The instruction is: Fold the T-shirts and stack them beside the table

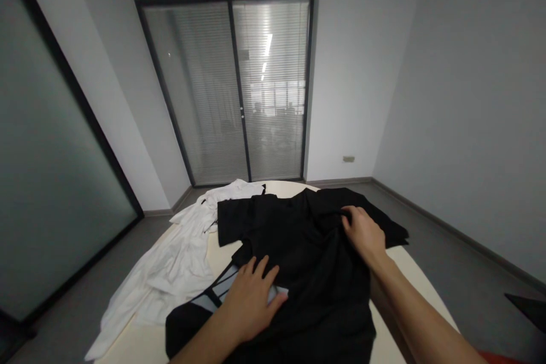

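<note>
A black T-shirt point(294, 233) lies spread and wrinkled over the table, one short sleeve pointing left. My left hand point(251, 301) rests on it with fingers apart, over a grey-and-black patterned patch point(217, 290) near the left edge; the hand covers part of that patch. Farther up and to the right, my right hand point(362, 233) has its fingers curled into the black cloth, pinching a raised fold. The fingertips there are partly hidden by the fabric.
A crumpled white garment point(183, 261) runs along the left side of the pale round-edged table point(420, 290). Beyond stand a glazed door with blinds point(273, 91) and grey walls. A dark pointed object point(526, 310) and something red point(499, 357) show at lower right.
</note>
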The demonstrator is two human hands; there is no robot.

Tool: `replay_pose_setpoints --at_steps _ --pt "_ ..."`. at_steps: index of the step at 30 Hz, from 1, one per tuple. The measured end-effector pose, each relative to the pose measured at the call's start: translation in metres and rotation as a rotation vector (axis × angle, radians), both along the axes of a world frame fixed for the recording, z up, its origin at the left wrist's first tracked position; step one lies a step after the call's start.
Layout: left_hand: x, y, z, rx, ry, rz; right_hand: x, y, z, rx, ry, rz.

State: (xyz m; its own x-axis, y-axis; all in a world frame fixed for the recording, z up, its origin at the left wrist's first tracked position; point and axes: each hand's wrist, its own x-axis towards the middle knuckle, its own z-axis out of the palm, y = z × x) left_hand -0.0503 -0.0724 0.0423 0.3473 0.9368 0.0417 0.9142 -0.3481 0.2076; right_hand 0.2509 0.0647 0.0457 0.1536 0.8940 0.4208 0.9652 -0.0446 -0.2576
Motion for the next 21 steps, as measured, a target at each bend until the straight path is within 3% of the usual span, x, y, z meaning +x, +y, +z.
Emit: replay_pose_setpoints --at_steps 4,9,12,15,18,21 --pt "-0.004 0.002 -0.005 -0.055 0.032 0.085 0.009 0.006 -0.003 0.091 -0.086 -0.026" --pt "-0.004 -0.003 0.008 -0.134 0.074 0.101 0.009 0.009 -0.016 0.019 -0.136 -0.019" --pt "0.0 -0.01 0.012 -0.112 0.021 -0.064 0.011 0.007 -0.022 -0.008 -0.134 -0.004" --pt "0.003 -0.012 0.006 -0.122 -0.053 -0.235 0.018 0.008 -0.025 -0.085 -0.113 0.019" --pt "0.0 -0.002 -0.005 -0.109 -0.021 -0.183 0.024 0.013 -0.025 -0.078 -0.06 0.13" --pt "-0.012 0.018 -0.015 -0.035 0.032 -0.078 0.022 0.018 -0.023 0.068 0.053 0.301"
